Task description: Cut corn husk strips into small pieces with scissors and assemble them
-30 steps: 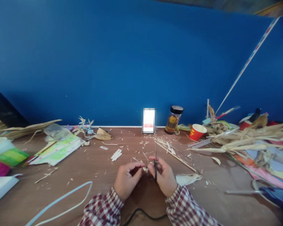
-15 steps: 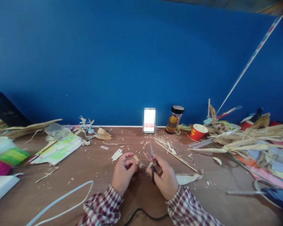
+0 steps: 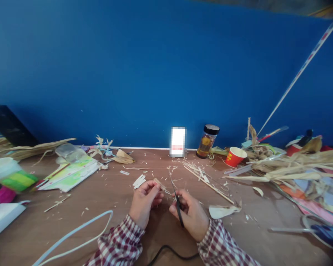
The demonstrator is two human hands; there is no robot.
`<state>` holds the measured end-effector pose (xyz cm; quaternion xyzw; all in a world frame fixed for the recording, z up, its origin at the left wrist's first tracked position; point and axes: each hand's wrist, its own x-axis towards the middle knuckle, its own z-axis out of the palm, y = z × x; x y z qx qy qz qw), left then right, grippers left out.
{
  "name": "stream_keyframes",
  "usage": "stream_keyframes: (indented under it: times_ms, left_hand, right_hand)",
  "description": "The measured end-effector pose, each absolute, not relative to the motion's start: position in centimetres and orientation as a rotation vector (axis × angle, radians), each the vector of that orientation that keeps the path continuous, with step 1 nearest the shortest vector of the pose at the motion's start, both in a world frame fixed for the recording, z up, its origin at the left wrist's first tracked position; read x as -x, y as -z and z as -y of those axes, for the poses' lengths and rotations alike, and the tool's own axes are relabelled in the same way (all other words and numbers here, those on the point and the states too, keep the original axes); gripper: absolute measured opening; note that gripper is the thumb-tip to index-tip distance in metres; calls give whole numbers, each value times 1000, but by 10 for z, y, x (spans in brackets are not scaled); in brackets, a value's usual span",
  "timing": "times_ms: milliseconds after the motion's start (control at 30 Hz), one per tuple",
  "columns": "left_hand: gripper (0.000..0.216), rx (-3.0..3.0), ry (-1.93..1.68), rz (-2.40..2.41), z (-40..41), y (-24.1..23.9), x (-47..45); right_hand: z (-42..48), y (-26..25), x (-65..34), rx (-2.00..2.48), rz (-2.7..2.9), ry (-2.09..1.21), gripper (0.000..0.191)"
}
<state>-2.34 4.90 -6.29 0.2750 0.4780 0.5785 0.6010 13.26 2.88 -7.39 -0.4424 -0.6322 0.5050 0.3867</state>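
Observation:
Between the thumb and fingers of my left hand (image 3: pixel 145 201) is a small piece of tan dried husk (image 3: pixel 158 182), with thin slivers sticking out to the right. My right hand (image 3: pixel 191 212) is closed around the black handles of a pair of scissors (image 3: pixel 178 207). Their narrow blades point up and away, just right of the husk piece and apart from it. Behind my left hand lies a small stack of pale strips (image 3: pixel 139 181). To the right of my right hand rests a pale husk piece (image 3: pixel 223 211).
A lidded jar of amber liquid (image 3: pixel 208 141) and a red paper cup (image 3: pixel 235 156) stand near the blue wall. Dried husks (image 3: pixel 288 170) pile up at the right. Thin sticks (image 3: pixel 209 183) and scraps litter the middle. A white cable (image 3: pixel 80 231) loops at front left.
My right hand has turned the scissors so the blades lean further left. The pale bit by its fingers is no longer visible there. My left hand has tilted the husk piece. The view shifted slightly.

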Motion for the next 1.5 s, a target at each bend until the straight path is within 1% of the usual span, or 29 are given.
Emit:
stream_keyframes:
  times_ms: [133,367,467,600,767,900,1167,1300,1500]
  left_hand:
    - [29,-608,-1342,-1111,-52,67,25]
    - [25,-522,-1344,-1028,-52,67,24]
    - [19,-416,-1340,-983,-51,63,25]
    - [10,-370,-1329,-925,-50,58,24]
    - [7,-392,-1318,-938,-49,57,23]
    - [7,-408,-1335,-969,-50,56,23]
    - [15,-425,-1307,-1015,-48,56,23]
    - [19,-438,-1297,-1037,-49,57,23]
    - [18,-454,-1288,-1072,-49,56,22]
  right_hand:
    - [-30,78,-132,1114,1599,-1316,27]
    - [-30,79,-133,1129,1587,-1338,34]
    - [-29,77,-132,1128,1552,-1395,37]
    - [-29,73,-133,1086,1536,-1448,35]
    - [-30,74,-135,1055,1553,-1532,35]
    - [-29,78,-136,1019,1561,-1626,38]
    - [-30,77,-136,1045,1568,-1642,41]
    - [-30,76,-137,1053,1576,-1664,38]
    - [-29,71,-137,1067,1595,-1673,35]
